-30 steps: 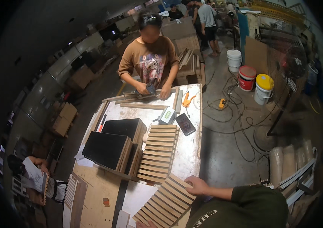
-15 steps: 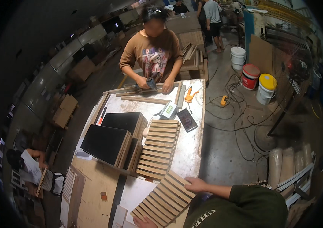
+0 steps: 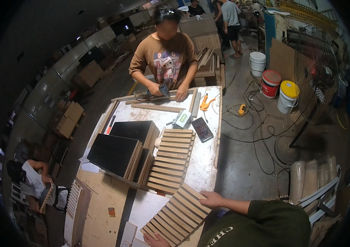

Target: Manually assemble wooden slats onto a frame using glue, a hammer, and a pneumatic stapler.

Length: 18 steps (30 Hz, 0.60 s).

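Observation:
Between both my hands is a slatted wooden panel point(image 3: 179, 214), tilted at the near edge of the workbench. My right hand point(image 3: 211, 199) grips its right side, with the thumb on top of the slats. At its lower left corner my left hand point(image 3: 157, 240) is closed on the edge; the fingers underneath are hidden. Just beyond lies a second slatted wooden panel point(image 3: 171, 160) on the white tabletop. Left of that stand stacked black-topped boards point(image 3: 113, 154). A dark phone point(image 3: 202, 130) rests to the right of the second panel, near a small grey box with a green display point(image 3: 182, 120).
Across the bench a co-worker point(image 3: 164, 61) holds a power drill point(image 3: 164, 90) over wooden strips. An orange-handled tool point(image 3: 204, 103) lies at the far right. Cables point(image 3: 261, 123), buckets point(image 3: 289, 96) and a standing fan point(image 3: 323, 78) occupy the floor on the right.
My hands and the panel they hold have hardly moved. At the far left, another person's hands and the slatted piece they hold have shifted slightly.

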{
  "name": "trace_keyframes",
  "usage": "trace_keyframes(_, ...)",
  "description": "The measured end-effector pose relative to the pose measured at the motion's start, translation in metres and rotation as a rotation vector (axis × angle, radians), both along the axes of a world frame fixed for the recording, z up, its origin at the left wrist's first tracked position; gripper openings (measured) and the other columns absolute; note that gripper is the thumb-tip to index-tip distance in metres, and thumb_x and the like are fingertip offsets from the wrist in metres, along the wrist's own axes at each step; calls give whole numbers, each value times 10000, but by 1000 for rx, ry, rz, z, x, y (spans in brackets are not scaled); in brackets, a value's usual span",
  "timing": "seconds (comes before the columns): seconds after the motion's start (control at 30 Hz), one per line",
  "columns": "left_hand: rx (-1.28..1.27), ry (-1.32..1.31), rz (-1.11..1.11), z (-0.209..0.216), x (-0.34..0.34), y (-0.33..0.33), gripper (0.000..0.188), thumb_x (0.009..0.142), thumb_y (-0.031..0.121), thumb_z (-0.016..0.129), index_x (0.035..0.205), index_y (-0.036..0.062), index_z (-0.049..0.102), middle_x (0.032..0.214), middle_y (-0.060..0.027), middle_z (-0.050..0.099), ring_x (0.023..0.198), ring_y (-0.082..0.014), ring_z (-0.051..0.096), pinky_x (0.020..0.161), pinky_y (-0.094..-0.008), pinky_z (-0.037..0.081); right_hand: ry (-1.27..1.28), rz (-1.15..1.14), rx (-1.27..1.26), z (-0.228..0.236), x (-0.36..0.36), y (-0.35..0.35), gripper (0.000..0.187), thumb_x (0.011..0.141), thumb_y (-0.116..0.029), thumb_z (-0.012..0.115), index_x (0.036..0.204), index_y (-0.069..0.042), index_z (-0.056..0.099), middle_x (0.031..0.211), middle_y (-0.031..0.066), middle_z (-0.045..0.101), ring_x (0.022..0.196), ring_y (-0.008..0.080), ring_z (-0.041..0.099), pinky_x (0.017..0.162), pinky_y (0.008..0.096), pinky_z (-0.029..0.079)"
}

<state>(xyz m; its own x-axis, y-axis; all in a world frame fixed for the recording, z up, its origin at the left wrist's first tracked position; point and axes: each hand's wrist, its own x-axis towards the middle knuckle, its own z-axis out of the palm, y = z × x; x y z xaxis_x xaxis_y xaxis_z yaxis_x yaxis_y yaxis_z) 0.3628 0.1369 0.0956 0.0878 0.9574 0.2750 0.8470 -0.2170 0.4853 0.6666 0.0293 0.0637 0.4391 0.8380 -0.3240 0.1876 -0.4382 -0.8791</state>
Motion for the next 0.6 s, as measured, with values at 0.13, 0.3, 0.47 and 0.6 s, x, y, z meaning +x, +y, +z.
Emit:
trace_keyframes(0.13, 116, -24, 24, -20, -21, 1, 524, 848, 263, 538, 1239, -66, 423, 1254, -254, 437, 1181, -394, 382, 1017, -443, 275, -69, 40, -38, -2, -9, 14, 477, 768, -414, 518, 1136, -112, 542, 1038, 182, 603, 962, 326, 580, 849, 381, 443)
trace_keyframes(0.3, 63, 29, 24, -28, -9, 25, 626, 727, 210, 637, 1257, -36, 412, 1269, -236, 435, 1192, -375, 380, 1027, -429, 279, -7, -50, 176, -41, 9, 9, 348, 787, -177, 507, 1069, 23, 544, 928, 173, 627, 848, 248, 596, 781, 362, 466)
trace_keyframes(0.47, 85, 17, 93, 0, -5, 21, 573, 789, 248, 585, 1264, -16, 404, 1230, -218, 442, 1148, -359, 414, 964, -431, 347, 264, -10, 150, -34, 20, 15, 313, 803, -84, 451, 1090, 17, 521, 867, 58, 595, 748, 140, 553, 677, 281, 453)
trace_keyframes(0.6, -2, 14, 194, -1, -9, 13, 538, 830, 292, 528, 1263, 0, 400, 1287, -185, 392, 1190, -346, 374, 995, -424, 310, 538, -69, 230, -45, 17, 17, 340, 831, -63, 435, 1160, 21, 456, 785, 0, 537, 629, 83, 472, 558, 233, 385)
